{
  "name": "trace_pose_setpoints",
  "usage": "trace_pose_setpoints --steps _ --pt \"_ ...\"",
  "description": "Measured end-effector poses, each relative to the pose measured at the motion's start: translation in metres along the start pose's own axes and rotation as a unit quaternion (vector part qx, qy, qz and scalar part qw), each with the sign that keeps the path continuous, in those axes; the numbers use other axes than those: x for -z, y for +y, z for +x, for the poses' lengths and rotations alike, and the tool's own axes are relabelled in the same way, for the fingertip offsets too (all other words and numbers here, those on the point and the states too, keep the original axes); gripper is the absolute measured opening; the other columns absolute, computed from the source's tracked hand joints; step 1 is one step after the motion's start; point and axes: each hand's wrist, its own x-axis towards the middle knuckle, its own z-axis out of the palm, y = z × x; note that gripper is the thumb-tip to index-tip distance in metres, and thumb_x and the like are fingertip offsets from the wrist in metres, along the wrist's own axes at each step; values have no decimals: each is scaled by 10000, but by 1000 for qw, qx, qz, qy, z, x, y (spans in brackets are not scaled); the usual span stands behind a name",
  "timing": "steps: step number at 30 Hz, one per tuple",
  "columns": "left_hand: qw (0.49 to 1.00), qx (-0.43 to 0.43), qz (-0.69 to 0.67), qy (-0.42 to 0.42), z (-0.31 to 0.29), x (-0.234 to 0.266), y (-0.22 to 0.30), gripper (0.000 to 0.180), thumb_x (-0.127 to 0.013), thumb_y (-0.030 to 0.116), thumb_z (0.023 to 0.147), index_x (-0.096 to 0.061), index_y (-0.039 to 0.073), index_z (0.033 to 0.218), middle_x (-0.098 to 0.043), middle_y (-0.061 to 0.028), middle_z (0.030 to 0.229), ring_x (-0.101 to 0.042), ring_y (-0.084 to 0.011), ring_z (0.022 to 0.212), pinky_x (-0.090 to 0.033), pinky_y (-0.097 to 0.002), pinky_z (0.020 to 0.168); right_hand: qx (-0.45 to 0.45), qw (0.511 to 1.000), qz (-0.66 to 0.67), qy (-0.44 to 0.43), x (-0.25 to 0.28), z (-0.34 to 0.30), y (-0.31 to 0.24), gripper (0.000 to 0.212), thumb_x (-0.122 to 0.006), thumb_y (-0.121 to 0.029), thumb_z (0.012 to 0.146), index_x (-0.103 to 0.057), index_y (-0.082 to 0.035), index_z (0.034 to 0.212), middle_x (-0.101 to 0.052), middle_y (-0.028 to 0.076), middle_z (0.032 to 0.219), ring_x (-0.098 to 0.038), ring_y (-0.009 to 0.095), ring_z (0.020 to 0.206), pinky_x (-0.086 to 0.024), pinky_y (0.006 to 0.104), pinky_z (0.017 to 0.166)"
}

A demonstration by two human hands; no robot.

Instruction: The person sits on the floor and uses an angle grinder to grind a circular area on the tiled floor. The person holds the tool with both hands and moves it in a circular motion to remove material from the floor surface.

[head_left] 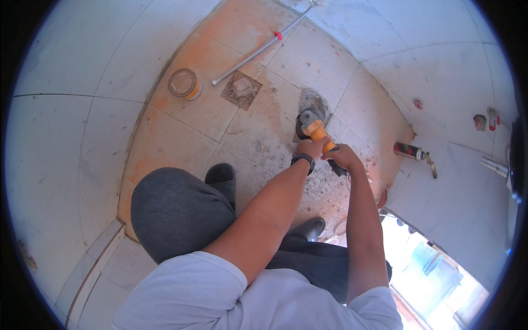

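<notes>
An angle grinder (317, 131) with a yellow-orange body and grey head is held low over the tiled floor. My left hand (312, 148), with a dark watch at its wrist, is closed around the body near the head. Behind it, my right hand (345, 157) grips the dark rear end of the tool. The grinder's dark disc side (300, 127) sits at the edge of a rough broken hole (313, 101) in the tile. Whether the disc touches the tile I cannot tell.
Left of the hole lie a square floor opening (241, 91) with rubble, a round tub (185, 84) and a long metal pipe (258, 51) with a red fitting. A torch canister (408, 150) stands by the right wall. My sandalled foot (221, 181) is near. Debris covers the tiles.
</notes>
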Motion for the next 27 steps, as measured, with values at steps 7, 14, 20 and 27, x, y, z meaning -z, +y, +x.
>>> trace_pose_setpoints --steps 7,14,20,27 --pt "999 11 46 3 7 0 -3 833 -794 666 761 -749 -122 1028 -755 -207 968 -725 -251 898 -544 -355 800 -15 1000 -13 13 -1 -5 -7 561 -865 -447 626 -779 19 926 -742 125 815 -697 235 720 -545 367 697" --pt "1000 6 14 -24 9 3 -4 889 -742 729 773 -746 -122 1030 -760 -217 989 -730 -254 908 -547 -349 787 -29 999 -4 27 -3 -9 -13 572 -864 -451 615 -775 25 920 -747 137 841 -702 246 746 -548 374 703" --pt "997 27 -15 -69 -2 15 6 847 -765 679 765 -744 -76 1151 -749 -210 1136 -720 -285 1041 -532 -359 906 -45 998 -22 39 -4 -9 -17 579 -863 -452 604 -773 26 917 -749 161 856 -707 264 754 -552 383 711" --pt "996 31 -52 -68 2 13 3 829 -788 648 767 -739 -97 1129 -750 -205 1113 -719 -270 996 -541 -356 881 -49 997 -45 26 -3 -10 -21 653 -852 -496 595 -768 53 939 -757 196 899 -734 305 804 -562 390 735"
